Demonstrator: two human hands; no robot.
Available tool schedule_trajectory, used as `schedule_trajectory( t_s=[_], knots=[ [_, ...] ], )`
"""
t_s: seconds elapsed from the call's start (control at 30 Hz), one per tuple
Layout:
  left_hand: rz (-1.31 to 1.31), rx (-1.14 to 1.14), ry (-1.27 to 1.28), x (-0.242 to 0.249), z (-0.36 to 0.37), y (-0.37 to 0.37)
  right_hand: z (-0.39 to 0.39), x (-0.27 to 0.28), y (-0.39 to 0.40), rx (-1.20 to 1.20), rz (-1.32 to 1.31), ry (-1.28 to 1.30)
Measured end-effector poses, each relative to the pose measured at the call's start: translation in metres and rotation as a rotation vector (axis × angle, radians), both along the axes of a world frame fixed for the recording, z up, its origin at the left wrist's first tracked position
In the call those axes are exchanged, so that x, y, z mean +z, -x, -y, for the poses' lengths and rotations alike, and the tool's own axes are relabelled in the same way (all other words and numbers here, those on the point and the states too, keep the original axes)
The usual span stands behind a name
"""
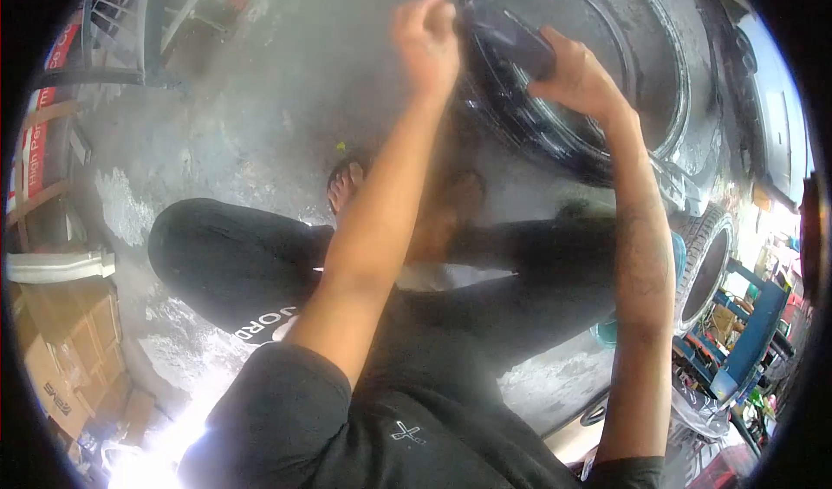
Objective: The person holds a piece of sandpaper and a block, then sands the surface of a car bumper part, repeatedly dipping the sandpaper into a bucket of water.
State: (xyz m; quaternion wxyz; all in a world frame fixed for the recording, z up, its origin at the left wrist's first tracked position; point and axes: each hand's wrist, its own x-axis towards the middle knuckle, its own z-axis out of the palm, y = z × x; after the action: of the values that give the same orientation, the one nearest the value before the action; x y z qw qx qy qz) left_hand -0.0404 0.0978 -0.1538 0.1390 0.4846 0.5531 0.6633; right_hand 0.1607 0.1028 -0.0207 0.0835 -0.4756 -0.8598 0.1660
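Observation:
My right hand (576, 77) is wrapped round a dark, bottle-shaped object (511, 36), which is tilted with its narrower end toward my left hand. My left hand (426, 42) is closed, its fingers curled and blurred close to that narrow end. Whatever it pinches, if anything, is too small and smeared to name. Beneath the dark object lies a large black tyre (555, 138) with a wet, glossy sidewall, flat on the grey floor (269, 81). Both forearms reach forward over my bent legs.
A second tyre (706, 268) stands at the right, near a blue metal frame (752, 337) and mixed clutter. Cardboard boxes (74, 350) are piled at the lower left. A grey slatted item (130, 21) and red-and-white signs (39, 142) line the left side.

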Motion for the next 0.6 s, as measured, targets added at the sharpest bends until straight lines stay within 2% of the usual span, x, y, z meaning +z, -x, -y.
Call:
schedule_trajectory(
  t_s=[0.07, 0.13, 0.2, 0.23, 0.33, 0.37, 0.4, 0.47, 0.53, 0.6],
  knots=[
    [0.075, 0.053, 0.091, 0.007, 0.025, -0.007, 0.001, 0.002, 0.003, -0.047, 0.042, 0.058],
    [0.121, 0.045, 0.055, 0.015, 0.03, -0.015, -0.001, 0.001, 0.003, -0.066, 0.061, 0.11],
    [-0.229, 0.074, -0.078, 0.004, 0.016, -0.019, 0.003, -0.002, 0.002, -0.039, 0.007, 0.059],
    [-0.228, 0.067, -0.071, -0.002, 0.017, -0.024, 0.003, -0.003, 0.001, -0.045, 0.008, 0.067],
    [0.107, -0.06, -0.048, -0.003, 0.014, -0.035, -0.001, 0.001, 0.0, -0.045, 0.006, 0.084],
    [-0.068, -0.015, -0.075, 0.005, 0.031, -0.035, -0.003, 0.002, 0.0, -0.048, 0.008, 0.074],
    [-0.073, -0.012, -0.088, 0.003, 0.017, -0.032, -0.003, 0.001, 0.0, -0.053, 0.008, 0.065],
    [0.08, -0.046, -0.128, -0.002, 0.009, -0.028, 0.001, -0.003, 0.0, -0.067, 0.01, 0.081],
    [0.047, -0.028, -0.07, -0.009, 0.024, -0.032, -0.001, -0.003, 0.001, -0.099, -0.022, 0.185],
    [-0.032, 0.031, -0.032, 0.004, 0.016, -0.031, -0.001, -0.004, 0.001, -0.055, -0.027, 0.134]
  ],
)
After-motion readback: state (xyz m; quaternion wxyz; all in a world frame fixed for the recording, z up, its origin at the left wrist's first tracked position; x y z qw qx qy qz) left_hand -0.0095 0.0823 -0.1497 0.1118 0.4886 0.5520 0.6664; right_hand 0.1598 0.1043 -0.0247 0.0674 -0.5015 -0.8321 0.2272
